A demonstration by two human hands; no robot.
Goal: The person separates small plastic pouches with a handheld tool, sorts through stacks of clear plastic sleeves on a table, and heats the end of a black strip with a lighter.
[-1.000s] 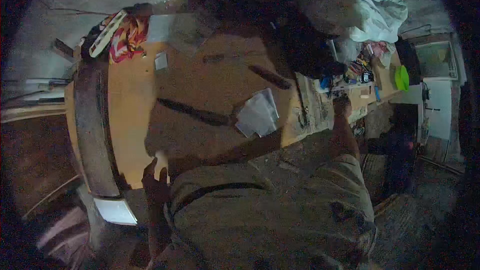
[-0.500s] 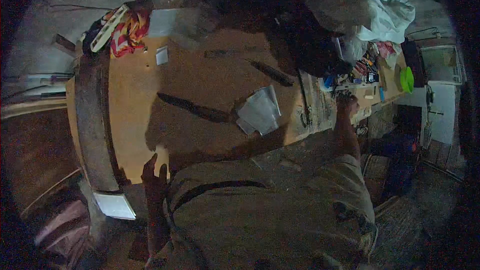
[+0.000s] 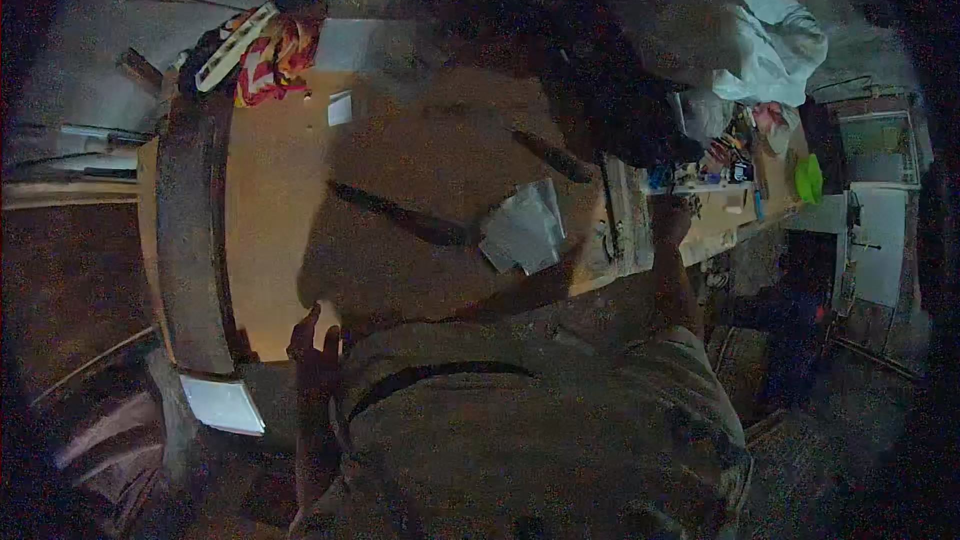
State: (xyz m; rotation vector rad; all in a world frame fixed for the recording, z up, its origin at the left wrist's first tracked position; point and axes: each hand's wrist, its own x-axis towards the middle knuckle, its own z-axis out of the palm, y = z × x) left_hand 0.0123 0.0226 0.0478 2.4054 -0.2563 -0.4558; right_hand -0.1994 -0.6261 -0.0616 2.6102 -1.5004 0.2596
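Observation:
My left hand (image 3: 317,335) rests at the near edge of the wooden table (image 3: 265,270), thumb and fingers apart, with nothing seen in it. Out to the right, my right hand (image 3: 674,222) reaches over the worktop beside a heap of small tools (image 3: 728,160). Its fingers are too dark to make out. Between the hands, in shadow, lies a long dark tapered object (image 3: 400,215), knife-like in outline. One end of it meets some clear plastic bags (image 3: 525,228). Farther back is a second dark slim object (image 3: 553,156).
A green bowl-like thing (image 3: 808,178) and a white plastic bag (image 3: 775,45) are at the right. A power strip (image 3: 235,48) and red-yellow cloth (image 3: 275,65) lie at the back left. A white box-like item (image 3: 222,404) sits low at left.
My right hand has drawn slightly left and down over the worktop. A faint dark strip at the table's back no longer shows. My left hand stays at the edge.

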